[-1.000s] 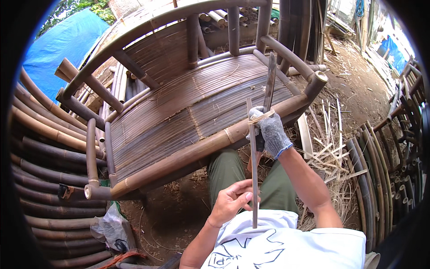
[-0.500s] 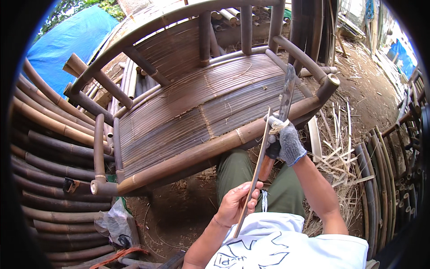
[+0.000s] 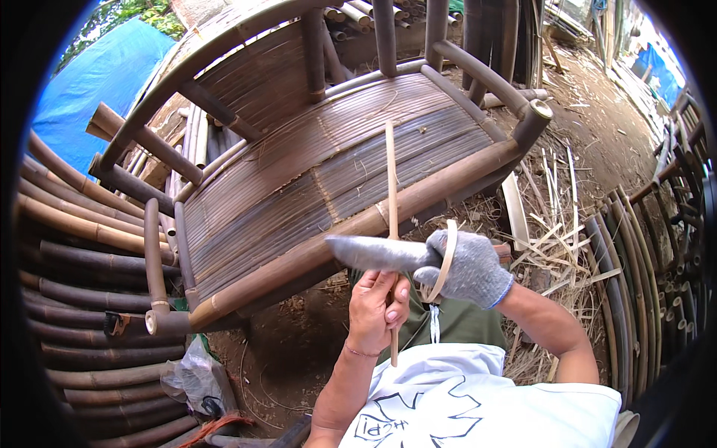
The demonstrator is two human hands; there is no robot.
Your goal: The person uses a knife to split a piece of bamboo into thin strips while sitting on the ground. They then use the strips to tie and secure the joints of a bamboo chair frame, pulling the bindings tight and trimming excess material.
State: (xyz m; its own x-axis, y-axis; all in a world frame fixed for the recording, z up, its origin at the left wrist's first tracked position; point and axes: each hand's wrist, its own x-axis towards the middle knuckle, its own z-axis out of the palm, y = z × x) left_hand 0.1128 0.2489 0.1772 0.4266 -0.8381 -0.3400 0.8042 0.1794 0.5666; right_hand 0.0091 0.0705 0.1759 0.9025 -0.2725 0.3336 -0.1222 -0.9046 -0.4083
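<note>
My bare left hand (image 3: pixel 373 310) is closed round a thin bamboo strip (image 3: pixel 392 175), which stands nearly upright in front of me. Its upper end overlaps the seat of a dark bamboo bench (image 3: pixel 276 254). In its grey knitted glove, my right hand (image 3: pixel 474 269) grips a large knife (image 3: pixel 377 254), the handle mostly hidden by the fingers. The blade points left and crosses the strip just above my left hand. A pale curled bamboo shaving (image 3: pixel 449 257) hangs at the gloved fingers.
Dark bamboo poles (image 3: pixel 97 313) are stacked at the left, beside a clear plastic bag (image 3: pixel 198 381). Loose shavings (image 3: pixel 560 276) litter the ground to my right, near more upright bamboo pieces (image 3: pixel 612 276). A blue tarp (image 3: pixel 104 89) lies at the far left.
The knife has swung from pointing up to pointing left across the strip. The strip has turned more upright, and my left hand has risen slightly. The view has shifted a little.
</note>
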